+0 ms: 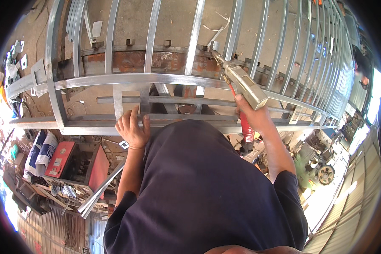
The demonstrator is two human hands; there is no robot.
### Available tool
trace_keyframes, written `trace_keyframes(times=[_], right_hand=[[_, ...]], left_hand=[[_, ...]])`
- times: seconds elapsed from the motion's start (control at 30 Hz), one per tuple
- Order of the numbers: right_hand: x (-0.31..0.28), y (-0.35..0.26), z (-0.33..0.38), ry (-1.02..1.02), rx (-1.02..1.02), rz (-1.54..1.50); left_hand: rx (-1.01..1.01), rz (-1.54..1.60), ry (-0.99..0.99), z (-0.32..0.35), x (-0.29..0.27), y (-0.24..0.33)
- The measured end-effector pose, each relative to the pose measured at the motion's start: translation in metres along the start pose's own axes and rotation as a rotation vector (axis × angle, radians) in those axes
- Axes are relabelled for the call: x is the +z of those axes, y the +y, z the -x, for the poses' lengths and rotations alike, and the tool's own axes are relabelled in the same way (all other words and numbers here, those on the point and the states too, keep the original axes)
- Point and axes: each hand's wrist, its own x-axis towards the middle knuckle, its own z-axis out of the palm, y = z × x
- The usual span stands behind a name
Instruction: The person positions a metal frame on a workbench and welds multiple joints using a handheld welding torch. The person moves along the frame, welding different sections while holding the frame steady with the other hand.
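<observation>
Welding torch (244,84) was gripped in the right hand (254,116), tip far at the steel gate frame (156,79); left hand (133,129) lay open, flat on a near bar. Risk: burns, hand so near.

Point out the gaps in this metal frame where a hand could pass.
Open bays lie between the upright bars above the rusty crossbeam, bare ground showing through. It is crowded at the lower rail, where the left hand rests, and where the right hand aims the welding gun.
</observation>
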Motion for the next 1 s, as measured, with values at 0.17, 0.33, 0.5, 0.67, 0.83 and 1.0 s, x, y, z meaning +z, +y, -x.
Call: trace_keyframes(times=[0.17, 0.33, 0.5, 0.67, 0.83, 1.0], right_hand=[[0.004, -0.008, 0.007, 0.0, 0.015, 0.074], [0.014, -0.02, 0.009, -0.065, 0.023, 0.089], [0.02, -0.019, 0.012, -0.012, -0.058, 0.194], [0.021, -0.019, 0.014, 0.019, -0.122, 0.286], [0.021, -0.017, 0.013, 0.025, -0.174, 0.306], [0.019, -0.022, 0.012, 0.011, -0.173, 0.356]], left_hand=[[-0.003, 0.005, -0.01, -0.001, -0.001, 0.001], [-0.004, -0.005, -0.017, -0.002, -0.002, 0.002], [0.001, 0.002, -0.018, -0.003, -0.002, 0.002], [0.008, -0.001, -0.017, -0.003, -0.003, 0.002], [0.009, 0.009, -0.023, -0.004, -0.004, 0.003], [0.003, 0.013, -0.038, -0.004, -0.005, 0.003]])
